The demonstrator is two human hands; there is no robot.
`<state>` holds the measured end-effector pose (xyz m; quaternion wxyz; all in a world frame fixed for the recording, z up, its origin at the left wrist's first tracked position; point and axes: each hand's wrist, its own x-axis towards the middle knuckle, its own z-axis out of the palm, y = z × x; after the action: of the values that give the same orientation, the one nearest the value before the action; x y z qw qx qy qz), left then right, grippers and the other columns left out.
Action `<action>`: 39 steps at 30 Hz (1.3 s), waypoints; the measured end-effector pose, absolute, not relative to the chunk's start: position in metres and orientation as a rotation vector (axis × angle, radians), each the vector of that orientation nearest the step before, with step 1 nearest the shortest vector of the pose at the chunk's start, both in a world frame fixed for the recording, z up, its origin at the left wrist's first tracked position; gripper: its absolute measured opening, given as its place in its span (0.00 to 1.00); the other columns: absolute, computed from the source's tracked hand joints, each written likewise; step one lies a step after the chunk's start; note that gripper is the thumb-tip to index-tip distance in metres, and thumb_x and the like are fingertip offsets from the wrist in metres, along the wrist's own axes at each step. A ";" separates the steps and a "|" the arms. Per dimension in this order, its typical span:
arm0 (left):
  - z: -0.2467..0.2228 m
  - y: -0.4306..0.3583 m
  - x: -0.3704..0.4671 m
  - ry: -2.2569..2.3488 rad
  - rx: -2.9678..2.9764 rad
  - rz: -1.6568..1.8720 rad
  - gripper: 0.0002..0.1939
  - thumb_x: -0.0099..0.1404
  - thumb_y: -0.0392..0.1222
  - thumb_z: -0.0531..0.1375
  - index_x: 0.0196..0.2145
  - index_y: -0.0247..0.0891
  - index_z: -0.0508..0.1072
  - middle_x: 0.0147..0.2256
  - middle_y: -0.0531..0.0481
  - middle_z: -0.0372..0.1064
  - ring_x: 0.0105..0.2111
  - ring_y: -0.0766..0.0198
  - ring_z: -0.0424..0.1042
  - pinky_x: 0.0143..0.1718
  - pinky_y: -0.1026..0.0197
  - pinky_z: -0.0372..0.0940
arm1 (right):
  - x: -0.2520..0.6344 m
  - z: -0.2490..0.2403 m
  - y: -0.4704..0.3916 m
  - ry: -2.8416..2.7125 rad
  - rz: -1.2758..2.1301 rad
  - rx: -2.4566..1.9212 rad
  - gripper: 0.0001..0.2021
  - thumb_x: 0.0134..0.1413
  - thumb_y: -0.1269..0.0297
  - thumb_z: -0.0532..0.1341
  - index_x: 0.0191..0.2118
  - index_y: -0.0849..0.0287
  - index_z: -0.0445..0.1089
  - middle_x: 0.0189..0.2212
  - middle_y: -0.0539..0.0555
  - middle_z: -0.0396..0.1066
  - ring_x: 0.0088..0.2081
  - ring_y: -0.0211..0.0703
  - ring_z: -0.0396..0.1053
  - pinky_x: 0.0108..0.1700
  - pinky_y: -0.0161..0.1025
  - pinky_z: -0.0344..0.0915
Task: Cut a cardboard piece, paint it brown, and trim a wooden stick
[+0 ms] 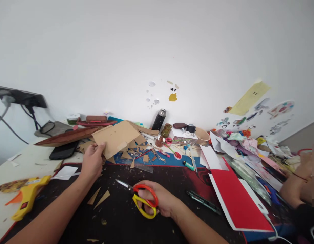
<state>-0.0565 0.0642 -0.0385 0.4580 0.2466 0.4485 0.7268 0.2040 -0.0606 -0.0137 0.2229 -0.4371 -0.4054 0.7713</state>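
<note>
My left hand (92,160) grips the lower left corner of a flat tan cardboard piece (117,137), raised over a pile of cardboard scraps. In my right hand (159,198) are scissors (146,200) with one red and one yellow handle loop. Their blades look closed and point to the upper left, below the cardboard and apart from it. Two thin cardboard slivers (102,199) lie on the black mat (121,227) between my forearms.
At left are a yellow glue gun (31,196), a phone (62,150) and a brown boat-shaped piece (67,137). A black bottle (159,119) stands by the wall. Red card (240,200) and a cutter (204,202) lie right. Another person's arm (296,179) is at far right.
</note>
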 end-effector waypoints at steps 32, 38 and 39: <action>-0.018 0.054 -0.053 1.060 0.674 1.761 0.13 0.55 0.41 0.70 0.38 0.43 0.73 0.38 0.49 0.77 0.24 0.62 0.73 0.14 0.66 0.62 | 0.177 -0.028 -0.027 -1.253 1.681 -0.905 0.39 0.54 0.32 0.68 0.59 0.59 0.68 0.32 0.53 0.77 0.20 0.37 0.70 0.24 0.35 0.67; -0.012 0.050 -0.049 1.082 0.725 1.731 0.15 0.56 0.42 0.69 0.40 0.43 0.72 0.34 0.50 0.76 0.19 0.66 0.68 0.12 0.67 0.59 | 0.168 -0.034 -0.026 -1.291 1.659 -0.986 0.40 0.49 0.32 0.70 0.56 0.59 0.69 0.30 0.48 0.75 0.17 0.34 0.68 0.19 0.32 0.64; -0.011 0.048 -0.048 1.083 0.746 1.711 0.16 0.55 0.42 0.69 0.41 0.43 0.72 0.33 0.50 0.76 0.17 0.66 0.67 0.11 0.67 0.57 | 0.167 -0.034 -0.025 -1.288 1.657 -0.992 0.39 0.49 0.32 0.70 0.56 0.59 0.69 0.30 0.48 0.75 0.17 0.34 0.68 0.19 0.31 0.64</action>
<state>-0.0480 0.0479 -0.0108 0.4721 0.3047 0.4425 0.6989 0.1668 -0.0252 -0.0341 0.3991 -0.3918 -0.5087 0.6546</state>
